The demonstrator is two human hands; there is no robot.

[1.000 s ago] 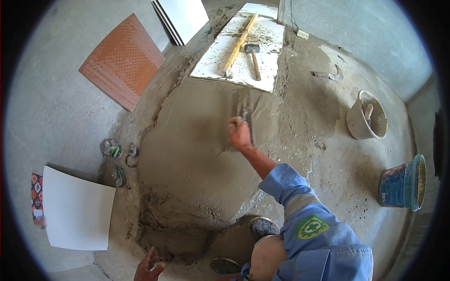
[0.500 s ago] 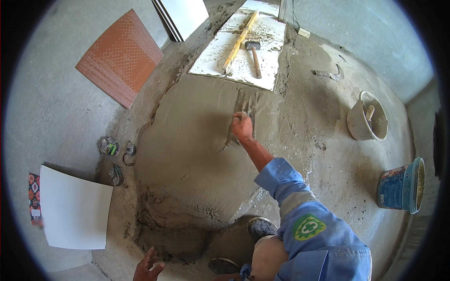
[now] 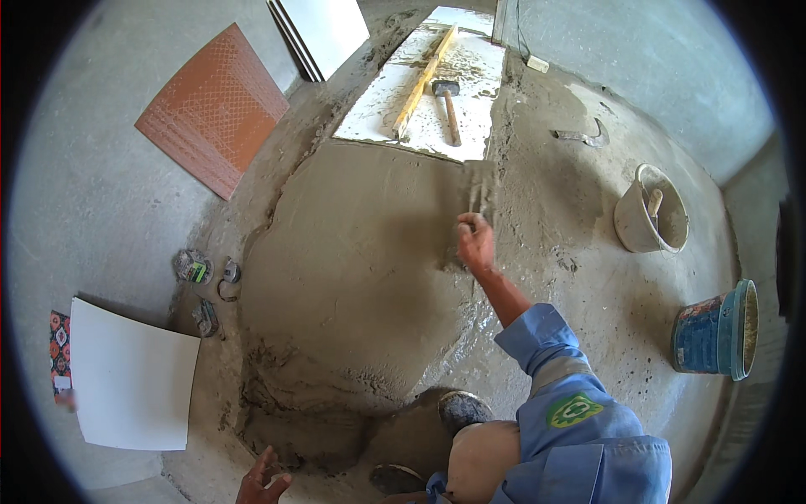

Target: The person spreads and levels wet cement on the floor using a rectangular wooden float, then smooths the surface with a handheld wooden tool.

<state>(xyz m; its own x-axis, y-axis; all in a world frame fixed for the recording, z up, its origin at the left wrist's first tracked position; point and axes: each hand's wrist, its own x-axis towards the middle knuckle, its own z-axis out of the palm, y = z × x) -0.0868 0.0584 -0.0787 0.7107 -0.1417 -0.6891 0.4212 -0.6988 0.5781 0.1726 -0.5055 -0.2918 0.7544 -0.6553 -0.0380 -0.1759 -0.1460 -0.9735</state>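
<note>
My right hand [image 3: 476, 244] is closed round the handle of a plastering trowel [image 3: 479, 181], a long flat blade coated in grey mortar. The blade lies on the right edge of a smoothed bed of wet mortar [image 3: 353, 235], just short of the tiled strip. Its handle is mostly hidden under my fingers. Low at the left, my left hand [image 3: 264, 480] hovers near rough, lower mortar, fingers apart and holding nothing. Beyond the bed, mortar-splashed white tiles [image 3: 378, 113] carry a wooden-handled mallet [image 3: 450, 113] and a long yellow straightedge [image 3: 426, 82].
At right stand a pale bucket [image 3: 635, 217] holding a handled tool and a blue bucket [image 3: 701, 338]. A sickle-shaped tool [image 3: 585, 136] lies on the floor. Left are a brown tile [image 3: 214, 113], a white tile [image 3: 134, 378] and a tape measure [image 3: 193, 267]. My shoe [image 3: 463, 410] is by the bed.
My right hand has swept the trowel to the right across the mortar, up to the bed's right edge. The left hand has hardly moved, and the view has shifted slightly.
</note>
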